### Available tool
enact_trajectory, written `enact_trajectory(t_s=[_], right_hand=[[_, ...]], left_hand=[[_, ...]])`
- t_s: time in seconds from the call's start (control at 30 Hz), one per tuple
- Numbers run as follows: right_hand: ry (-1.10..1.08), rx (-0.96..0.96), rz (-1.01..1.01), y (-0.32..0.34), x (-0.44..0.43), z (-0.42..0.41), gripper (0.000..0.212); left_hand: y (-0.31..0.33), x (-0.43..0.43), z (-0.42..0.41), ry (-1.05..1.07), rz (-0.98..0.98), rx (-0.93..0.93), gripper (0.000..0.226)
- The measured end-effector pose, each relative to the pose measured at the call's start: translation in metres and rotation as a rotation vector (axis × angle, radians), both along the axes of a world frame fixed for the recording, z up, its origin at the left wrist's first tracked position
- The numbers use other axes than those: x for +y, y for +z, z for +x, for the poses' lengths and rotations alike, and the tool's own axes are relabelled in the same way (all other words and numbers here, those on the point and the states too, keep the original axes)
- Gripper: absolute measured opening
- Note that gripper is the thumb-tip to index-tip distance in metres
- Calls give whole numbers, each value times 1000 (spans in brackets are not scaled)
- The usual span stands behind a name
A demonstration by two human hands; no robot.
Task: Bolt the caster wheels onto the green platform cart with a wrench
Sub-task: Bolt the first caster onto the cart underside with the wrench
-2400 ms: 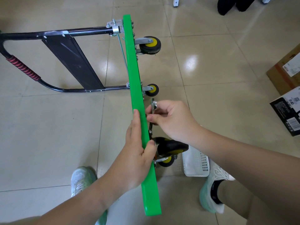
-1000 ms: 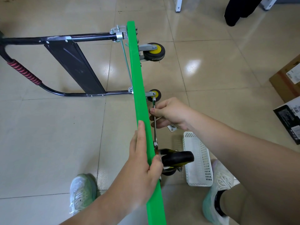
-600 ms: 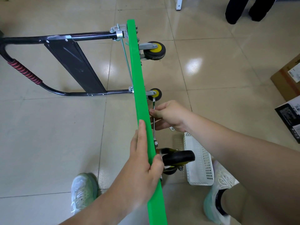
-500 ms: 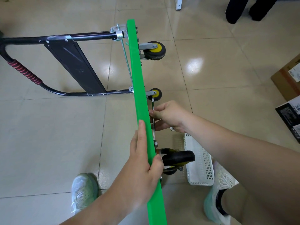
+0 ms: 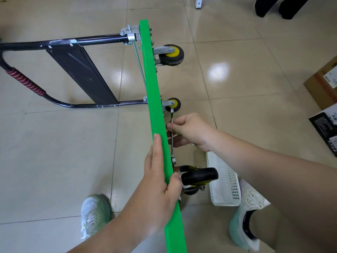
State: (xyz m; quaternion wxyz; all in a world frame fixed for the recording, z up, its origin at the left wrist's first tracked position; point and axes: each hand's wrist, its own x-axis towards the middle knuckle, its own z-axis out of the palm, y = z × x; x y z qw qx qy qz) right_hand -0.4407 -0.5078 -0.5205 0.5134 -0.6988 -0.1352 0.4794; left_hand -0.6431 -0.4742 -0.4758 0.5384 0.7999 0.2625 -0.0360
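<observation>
The green platform cart (image 5: pixel 152 92) stands on its edge on the tiled floor, its underside facing right. My left hand (image 5: pixel 158 190) grips the top edge of the platform, fingers on the left face and thumb on the right. My right hand (image 5: pixel 189 130) holds a slim metal wrench (image 5: pixel 172 143) that runs along the underside, its lower end on a bolt just above the near black caster wheel (image 5: pixel 199 176). Two yellow-hubbed caster wheels sit farther along: a far caster wheel (image 5: pixel 172 54) and a middle caster wheel (image 5: pixel 173 105).
The cart's black folding handle (image 5: pixel 76 70) with a red grip lies flat on the floor to the left. A white plastic basket (image 5: pixel 225 181) sits by my right shoe. Cardboard boxes (image 5: pixel 322 83) stand at the right edge. Dark legs of another person (image 5: pixel 279 6) show at the top.
The wrench swung from tilted away to flat along the underside earlier; over the last second my right hand and the wrench barely shift. My left hand keeps its grip on the platform.
</observation>
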Motion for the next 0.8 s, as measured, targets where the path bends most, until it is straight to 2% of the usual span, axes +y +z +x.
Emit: enact_trajectory(t_s=[0.23, 0.53, 0.8], right_hand=[[15, -129, 69, 13, -9, -10, 12], [-64, -136, 212, 24, -36, -38, 13], [-62, -201, 293, 28, -59, -58, 25]], left_hand=[[0, -3, 0, 21, -17, -2, 89], [0, -5, 2, 43, 4, -16, 86], [-6, -3, 1, 43, 3, -36, 87]])
